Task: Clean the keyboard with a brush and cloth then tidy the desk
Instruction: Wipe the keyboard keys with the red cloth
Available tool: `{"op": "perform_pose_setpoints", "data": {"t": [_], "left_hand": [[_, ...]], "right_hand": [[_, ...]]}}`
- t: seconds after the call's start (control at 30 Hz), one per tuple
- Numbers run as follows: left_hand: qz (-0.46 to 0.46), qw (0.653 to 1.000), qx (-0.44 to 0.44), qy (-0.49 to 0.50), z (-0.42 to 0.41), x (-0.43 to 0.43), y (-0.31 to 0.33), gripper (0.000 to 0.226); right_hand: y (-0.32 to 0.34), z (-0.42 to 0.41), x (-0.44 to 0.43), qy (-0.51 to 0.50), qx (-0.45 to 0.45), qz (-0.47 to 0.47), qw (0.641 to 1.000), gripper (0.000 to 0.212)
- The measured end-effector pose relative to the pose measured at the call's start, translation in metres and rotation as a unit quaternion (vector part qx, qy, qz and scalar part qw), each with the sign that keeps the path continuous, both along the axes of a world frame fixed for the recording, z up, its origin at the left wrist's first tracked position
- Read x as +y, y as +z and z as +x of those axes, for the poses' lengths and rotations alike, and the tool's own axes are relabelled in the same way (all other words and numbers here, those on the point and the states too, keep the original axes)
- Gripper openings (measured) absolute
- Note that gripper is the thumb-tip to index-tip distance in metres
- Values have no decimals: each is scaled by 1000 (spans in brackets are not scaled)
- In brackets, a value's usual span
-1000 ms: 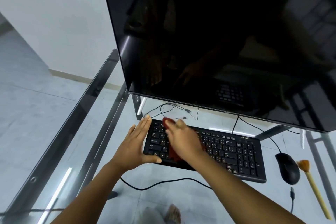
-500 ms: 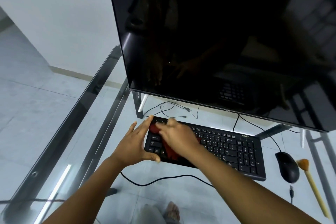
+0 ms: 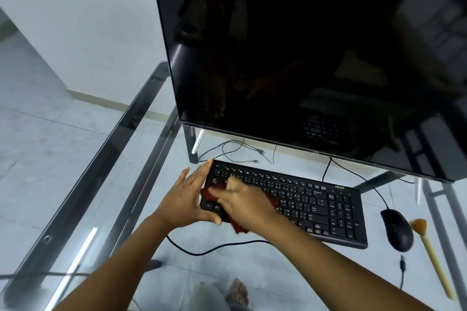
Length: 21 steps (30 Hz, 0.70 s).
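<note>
While the monitor (image 3: 303,58) looms just behind on the glass desk (image 3: 126,159), we judge a hard wipe could skid the keyboard (image 3: 316,207) leftward, so our left hand (image 3: 184,199), fingers straight, braces its left end. Our right hand (image 3: 245,207) presses the red cloth (image 3: 240,228) onto the left keys, its fingers too blurred to read. Bare glass lies in front; the mouse (image 3: 396,230) and brush (image 3: 429,247) crowd the right.

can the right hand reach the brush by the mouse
Probably yes: the wooden brush with orange bristles lies uncovered right of the black mouse, though the right hand is pressing the red cloth.
</note>
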<state>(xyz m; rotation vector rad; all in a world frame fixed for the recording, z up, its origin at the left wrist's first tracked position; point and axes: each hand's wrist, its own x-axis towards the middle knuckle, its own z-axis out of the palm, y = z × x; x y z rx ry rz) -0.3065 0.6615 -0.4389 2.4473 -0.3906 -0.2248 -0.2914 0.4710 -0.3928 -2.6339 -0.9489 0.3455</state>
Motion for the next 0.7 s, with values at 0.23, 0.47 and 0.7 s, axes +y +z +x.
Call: {"op": "perform_pose_setpoints", "data": {"t": [0.23,0.47,0.7], "left_hand": [[12,1000,-3,-6,-1,-1,-1,142],[75,996,-14,-39,0,2,-4,146],[76,996,-22,-33,-2,2,-4,145]], "right_hand": [[-2,13,-10,-44,-13,5,999,33],[4,-20,-63,75,-17,-45,996,36],[-15,-33,-39,20,-60,23,998,31]]}}
